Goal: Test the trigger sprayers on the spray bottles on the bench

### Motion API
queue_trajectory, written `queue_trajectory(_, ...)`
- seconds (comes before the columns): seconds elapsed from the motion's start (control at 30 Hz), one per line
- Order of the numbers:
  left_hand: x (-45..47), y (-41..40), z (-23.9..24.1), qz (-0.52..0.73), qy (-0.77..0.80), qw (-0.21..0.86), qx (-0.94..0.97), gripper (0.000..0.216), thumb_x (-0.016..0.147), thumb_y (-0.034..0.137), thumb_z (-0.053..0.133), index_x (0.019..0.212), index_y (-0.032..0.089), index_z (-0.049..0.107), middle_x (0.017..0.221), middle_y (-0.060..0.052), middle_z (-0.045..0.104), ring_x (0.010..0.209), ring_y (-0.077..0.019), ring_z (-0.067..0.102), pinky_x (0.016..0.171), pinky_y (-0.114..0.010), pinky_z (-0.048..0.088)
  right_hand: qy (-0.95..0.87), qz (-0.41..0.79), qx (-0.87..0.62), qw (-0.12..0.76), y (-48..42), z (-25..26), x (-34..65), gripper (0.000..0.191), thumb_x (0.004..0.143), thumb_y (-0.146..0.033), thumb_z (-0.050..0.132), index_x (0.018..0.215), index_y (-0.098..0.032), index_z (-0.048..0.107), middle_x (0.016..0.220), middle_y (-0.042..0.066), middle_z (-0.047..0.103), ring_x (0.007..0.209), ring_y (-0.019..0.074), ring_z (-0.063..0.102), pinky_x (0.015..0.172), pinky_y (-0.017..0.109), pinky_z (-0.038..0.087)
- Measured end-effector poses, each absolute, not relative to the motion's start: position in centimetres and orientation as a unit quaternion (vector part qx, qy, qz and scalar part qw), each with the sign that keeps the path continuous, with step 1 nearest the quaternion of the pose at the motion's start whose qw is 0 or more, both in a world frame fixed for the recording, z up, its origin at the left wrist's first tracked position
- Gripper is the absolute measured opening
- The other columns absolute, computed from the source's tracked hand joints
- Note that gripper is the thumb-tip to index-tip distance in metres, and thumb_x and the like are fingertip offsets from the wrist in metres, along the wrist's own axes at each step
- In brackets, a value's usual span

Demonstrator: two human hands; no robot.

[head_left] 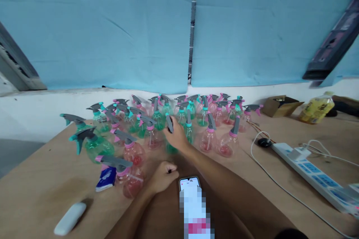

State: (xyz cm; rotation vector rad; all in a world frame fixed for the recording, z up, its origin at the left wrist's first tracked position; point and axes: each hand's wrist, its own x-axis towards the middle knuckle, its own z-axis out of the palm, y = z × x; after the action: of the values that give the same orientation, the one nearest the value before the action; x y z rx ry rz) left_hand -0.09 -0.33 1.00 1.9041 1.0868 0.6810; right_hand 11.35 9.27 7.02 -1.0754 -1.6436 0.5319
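Mid-frame spray bottles (134, 153) already wear trigger heads, one turquoise-nozzled bottle (169, 123) is not yet released by the gripping right hand (177, 134), left hand (165, 176) curled, seemingly empty, lower centre.

We have a tight crowd of spray bottles (153, 140) ahead, and their heads stick out over the gaps, so there is little room to squeeze between them. Behind them, the white wall (33, 119) blocks the way. By our left hand (162, 177), a pink bottle (134, 183) stands on one side and a phone (195, 209) lies on the other. Farther left, we see bare wood (36, 198) around a white case (70, 219). On our right, bare wood runs up to a looping white cord (251, 148) and a power strip (314, 179).
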Motion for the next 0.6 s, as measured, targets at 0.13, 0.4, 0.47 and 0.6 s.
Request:
queue_trajectory(0.13,-0.3,-0.6,1.4,0.256,0.419,0.436,0.754,0.032,0.069,0.02,0.046,0.047,0.02,0.023,0.05,0.007,0.017,0.05,-0.0077,0.02,0.052,-0.027,0.013,-0.686,0.307,-0.372,0.545,8.2,6.1,13.0,0.04,0.077,-0.016,0.051,0.115,-0.021,0.062,0.09,0.002,0.069,0.076,0.0156,0.063,0.075,0.027,0.049)
queue_trajectory(0.4,-0.2,-0.8,1.5,0.255,0.424,0.439,0.75,0.035,0.067,0.018,0.048,0.048,0.02,0.02,0.051,0.007,0.013,0.05,-0.0072,0.016,0.052,-0.028,0.011,-0.69,0.554,-0.194,0.425,7.3,7.2,17.7,0.034,0.069,-0.014,0.051,0.098,-0.02,0.069,0.102,0.003,0.07,0.067,0.0133,0.069,0.072,0.028,0.051)
queue_trajectory(0.47,-0.2,-0.7,1.4,0.266,0.433,0.432,0.745,0.034,0.067,0.018,0.047,0.048,0.02,0.019,0.051,0.007,0.014,0.051,-0.0073,0.016,0.052,-0.028,0.011,-0.685,0.551,-0.202,0.431,7.1,7.1,18.3,0.032,0.069,-0.016,0.051,0.094,-0.02,0.069,0.097,0.002,0.071,0.062,0.0131,0.068,0.068,0.027,0.05)
queue_trajectory(0.6,-0.3,-0.6,1.2,0.277,0.449,0.433,0.731,0.034,0.066,0.018,0.047,0.048,0.02,0.018,0.051,0.007,0.014,0.051,-0.0075,0.016,0.053,-0.028,0.011,-0.653,0.562,-0.218,0.459,6.7,6.5,18.6,0.024,0.067,-0.018,0.051,0.084,-0.019,0.067,0.078,0.0,0.069,0.054,0.0132,0.063,0.061,0.027,0.048)
